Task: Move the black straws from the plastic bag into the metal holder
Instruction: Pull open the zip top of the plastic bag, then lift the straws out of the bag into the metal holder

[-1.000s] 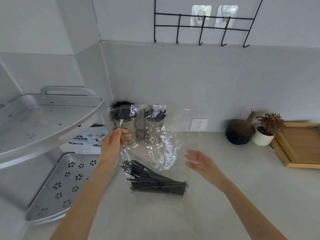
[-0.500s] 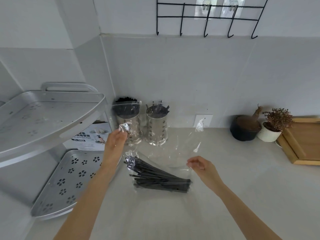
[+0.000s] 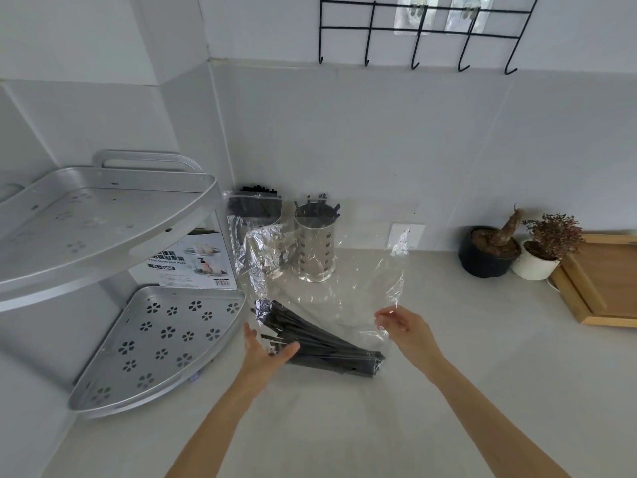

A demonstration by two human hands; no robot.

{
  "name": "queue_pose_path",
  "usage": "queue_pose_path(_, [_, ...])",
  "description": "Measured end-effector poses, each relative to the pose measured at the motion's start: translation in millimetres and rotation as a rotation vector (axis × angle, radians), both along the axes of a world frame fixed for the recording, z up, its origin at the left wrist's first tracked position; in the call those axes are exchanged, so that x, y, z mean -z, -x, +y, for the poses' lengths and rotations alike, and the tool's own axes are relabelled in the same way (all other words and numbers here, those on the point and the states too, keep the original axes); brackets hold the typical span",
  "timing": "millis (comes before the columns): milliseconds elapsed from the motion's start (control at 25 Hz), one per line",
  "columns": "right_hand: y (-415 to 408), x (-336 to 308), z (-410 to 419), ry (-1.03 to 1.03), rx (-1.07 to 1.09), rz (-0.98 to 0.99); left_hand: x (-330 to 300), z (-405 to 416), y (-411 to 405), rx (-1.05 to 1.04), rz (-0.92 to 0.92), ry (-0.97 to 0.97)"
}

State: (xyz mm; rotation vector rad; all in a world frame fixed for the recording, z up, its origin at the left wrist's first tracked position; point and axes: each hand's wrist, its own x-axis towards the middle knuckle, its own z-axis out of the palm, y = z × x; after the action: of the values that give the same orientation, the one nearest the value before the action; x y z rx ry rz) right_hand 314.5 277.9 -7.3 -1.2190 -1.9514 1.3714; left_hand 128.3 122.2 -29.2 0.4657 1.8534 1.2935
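Note:
A bundle of black straws [image 3: 327, 345] lies on the counter inside a clear plastic bag [image 3: 344, 281] whose upper part stands crumpled. Behind it stand two perforated metal holders: the left one [image 3: 256, 232], seen through the plastic, is full of black straws, and the right one [image 3: 314, 248] holds a few. My left hand [image 3: 263, 351] is open at the left end of the bundle, its thumb resting on the straws. My right hand [image 3: 405, 327] pinches the bag's right edge and holds it up.
A two-tier silver corner shelf [image 3: 155, 339] stands at the left, with a printed box [image 3: 188, 262] behind it. Two small potted plants [image 3: 489, 251] and a wooden tray [image 3: 606, 281] sit at the right. A black hook rack [image 3: 413, 29] hangs on the wall.
My left hand has let go of the bag's upper corner by the holders and come down to the left end of the straws. My right hand has closed on the bag's right edge.

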Motion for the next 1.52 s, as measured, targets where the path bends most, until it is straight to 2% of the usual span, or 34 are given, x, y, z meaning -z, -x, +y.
queue_pose_path(120, [1,-3,-1,-0.006,-0.01,0.007,9,4,-3,0.04,-0.006,0.009])
queue_pose_path(320, [1,-18,5,-0.061,0.001,0.006,12,18,0,-0.009,0.103,0.031])
queue_pose_path(400, [2,-31,12,-0.108,0.019,0.028,6,28,-2,-0.018,0.094,0.013])
queue_pose_path(680, [5,-83,48,-0.166,0.056,0.204,-24,66,-3,0.019,0.039,-0.168])
queue_pose_path(1040, [15,-126,70,-0.267,0.07,0.268,-67,92,4,0.025,-0.053,-0.383])
queue_pose_path(1240, [12,-126,76,-0.148,0.054,0.148,-85,110,15,-0.009,-0.116,-0.513])
queue_pose_path(1520, [7,-114,85,0.014,-0.039,0.103,-90,128,32,0.041,-0.041,-0.556])
